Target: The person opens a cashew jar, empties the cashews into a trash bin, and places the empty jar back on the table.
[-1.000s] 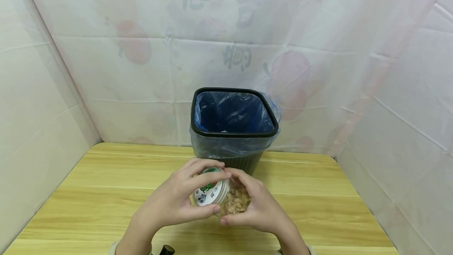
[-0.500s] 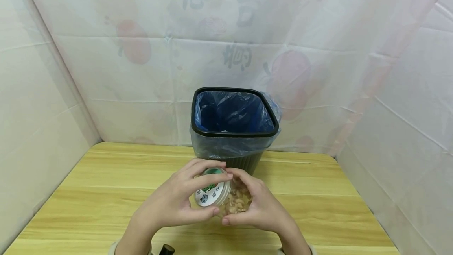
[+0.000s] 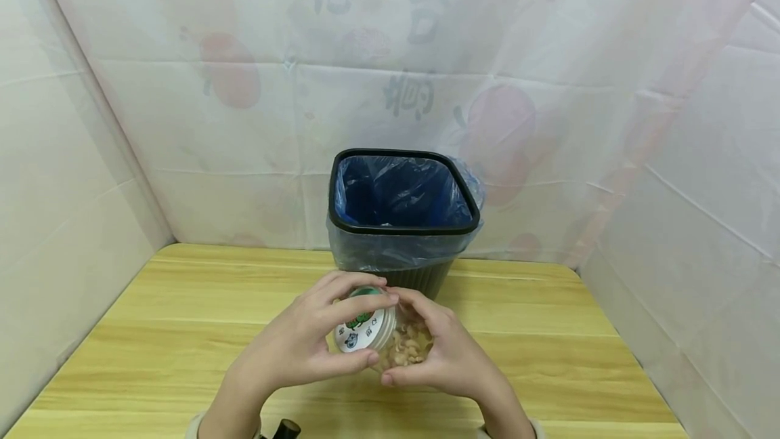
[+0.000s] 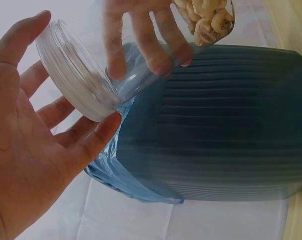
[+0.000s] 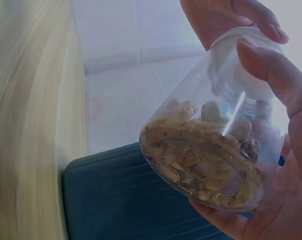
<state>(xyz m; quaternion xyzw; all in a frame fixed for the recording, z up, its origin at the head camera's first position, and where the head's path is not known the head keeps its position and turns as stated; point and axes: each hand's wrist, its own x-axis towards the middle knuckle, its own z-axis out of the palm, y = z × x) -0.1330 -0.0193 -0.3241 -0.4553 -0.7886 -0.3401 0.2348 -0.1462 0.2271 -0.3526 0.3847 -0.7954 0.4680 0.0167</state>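
Left hand (image 3: 313, 337) grips the lid (image 3: 370, 339) (its print (image 3: 351, 340) partly hidden), right hand (image 3: 453, 358) the jar (image 5: 205, 145) of nuts (image 3: 409, 346).

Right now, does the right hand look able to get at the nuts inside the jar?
Probably not: the right hand grips the clear jar from outside, and the lid, gripped by the left hand, seems to close off the nuts.

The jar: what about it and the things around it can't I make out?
Lid: part of its print is behind the left hand, head view.
Nuts: too heaped on one another to count, right wrist view.
Bin: its floor is hidden by the liner, head view.
Dark object: cut off by the bottom edge, head view.
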